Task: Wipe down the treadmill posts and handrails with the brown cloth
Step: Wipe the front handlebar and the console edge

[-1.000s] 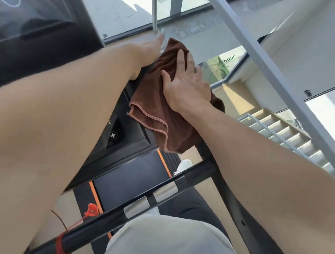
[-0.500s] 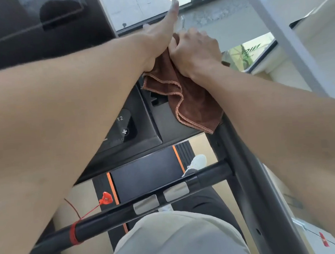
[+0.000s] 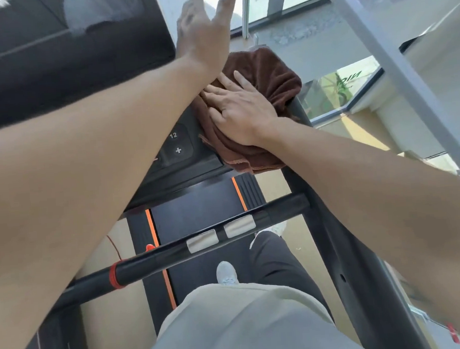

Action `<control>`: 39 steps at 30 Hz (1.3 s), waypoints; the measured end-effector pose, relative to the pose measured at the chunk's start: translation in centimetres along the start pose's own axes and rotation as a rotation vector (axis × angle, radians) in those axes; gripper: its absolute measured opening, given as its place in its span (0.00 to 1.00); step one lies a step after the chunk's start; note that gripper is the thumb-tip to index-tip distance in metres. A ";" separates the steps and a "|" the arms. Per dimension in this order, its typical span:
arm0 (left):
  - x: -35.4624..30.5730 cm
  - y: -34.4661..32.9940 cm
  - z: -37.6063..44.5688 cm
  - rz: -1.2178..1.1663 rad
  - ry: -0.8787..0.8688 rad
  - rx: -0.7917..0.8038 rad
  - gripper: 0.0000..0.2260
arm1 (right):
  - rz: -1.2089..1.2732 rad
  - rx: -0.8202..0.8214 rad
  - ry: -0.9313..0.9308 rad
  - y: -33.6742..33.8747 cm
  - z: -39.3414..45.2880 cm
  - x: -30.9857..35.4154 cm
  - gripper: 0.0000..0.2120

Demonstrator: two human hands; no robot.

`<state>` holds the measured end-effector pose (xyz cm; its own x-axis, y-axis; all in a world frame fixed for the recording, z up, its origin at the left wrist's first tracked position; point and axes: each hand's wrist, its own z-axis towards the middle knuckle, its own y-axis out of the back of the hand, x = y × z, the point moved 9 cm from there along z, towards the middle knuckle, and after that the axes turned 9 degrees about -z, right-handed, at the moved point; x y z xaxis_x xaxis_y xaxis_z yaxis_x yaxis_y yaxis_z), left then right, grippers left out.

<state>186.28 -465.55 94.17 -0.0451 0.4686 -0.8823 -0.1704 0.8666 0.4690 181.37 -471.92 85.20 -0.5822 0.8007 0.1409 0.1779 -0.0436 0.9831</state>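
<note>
The brown cloth [image 3: 268, 76] lies bunched over the top of the right-hand post [image 3: 334, 238], at the corner where the post meets the edge of the console [image 3: 187, 161], with folds hanging down toward the belt [image 3: 196, 212]. The right hand [image 3: 241, 113] lies flat on it, fingers straight and spread, palm pressing the fabric down against the frame rather than clutching it, which looks suited to rubbing a broad surface with plenty of cloth in contact. The left hand [image 3: 205, 31] is lifted above and just beyond the cloth, released with fingers extended and holding nothing; it seems raised simply to stay clear of the wiping, though whether it touches the screen edge [image 3: 165, 40] behind it is hard to tell from this angle. Nearer the person, the crossbar [image 3: 174, 254] with its two metal sensor plates [image 3: 202, 240] spans between the posts, well apart from the cloth and, I judge, not yet being wiped.
</note>
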 end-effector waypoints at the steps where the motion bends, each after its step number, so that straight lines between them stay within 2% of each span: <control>1: 0.1 0.4 -0.4 0.009 0.008 0.001 0.27 | 0.010 -0.003 0.008 -0.1 -1.0 0.3 0.27; 6: -0.4 1.0 -2.6 0.023 0.005 0.001 0.25 | -0.028 -0.032 0.067 -0.9 -6.9 1.1 0.27; 8: -0.5 0.3 -3.7 0.036 0.008 0.033 0.24 | -0.088 -0.035 0.024 -1.7 -9.1 1.3 0.28; 10: -0.1 -0.9 -5.3 0.016 0.021 0.062 0.22 | -0.166 -0.020 -0.131 -2.4 -10.8 0.7 0.30; 13: 0.6 -2.8 -8.0 -0.082 0.025 0.066 0.20 | -0.177 0.029 -0.477 -3.0 -13.8 -2.2 0.31; 16: 1.4 -3.7 -11.4 -0.177 0.005 -0.002 0.17 | 0.043 0.044 -0.777 -3.0 -17.4 -5.7 0.32; 17: 1.7 -4.3 -12.6 -0.183 0.005 0.014 0.16 | 0.129 0.047 -0.847 -3.1 -18.5 -6.9 0.32; 19: 2.6 -6.6 -14.9 -0.110 0.032 0.145 0.17 | 0.243 0.092 -0.921 -3.2 -19.8 -8.5 0.32; 20: 3.3 -7.9 -16.0 -0.031 0.040 0.224 0.19 | 0.264 0.119 -0.926 -3.1 -20.0 -9.0 0.31; 22: 4.0 -9.9 -17.5 0.191 -0.056 0.302 0.21 | 0.295 0.153 -0.919 -2.8 -19.7 -9.3 0.29; 24: 4.3 -11.2 -18.2 0.413 -0.177 0.293 0.23 | 0.362 0.155 -0.905 -2.9 -18.9 -9.7 0.29; 26: 4.5 -11.8 -18.0 0.535 -0.226 0.235 0.24 | 0.442 0.148 -0.880 -3.1 -17.5 -10.2 0.28; 29: 3.9 -11.0 -15.8 0.445 -0.227 0.109 0.18 | 0.561 0.145 -0.846 -3.1 -14.9 -11.0 0.27; 32: 3.6 -8.4 -10.9 0.312 -0.127 -0.013 0.15 | 0.596 0.077 -0.824 -2.4 -11.5 -11.5 0.27; 36: 2.4 -5.0 -2.5 0.415 -0.055 -0.108 0.18 | 0.555 -0.013 -0.813 -1.3 -6.4 -12.5 0.30; 39: 1.2 -4.0 0.8 0.372 -0.027 -0.173 0.26 | 0.516 -0.016 -0.807 -0.6 -3.0 -13.2 0.31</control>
<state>187.73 -468.36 91.30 -0.1094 0.7509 -0.6513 -0.3107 0.5966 0.7400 186.58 -484.30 83.13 0.2884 0.8504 0.4400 0.2449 -0.5098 0.8247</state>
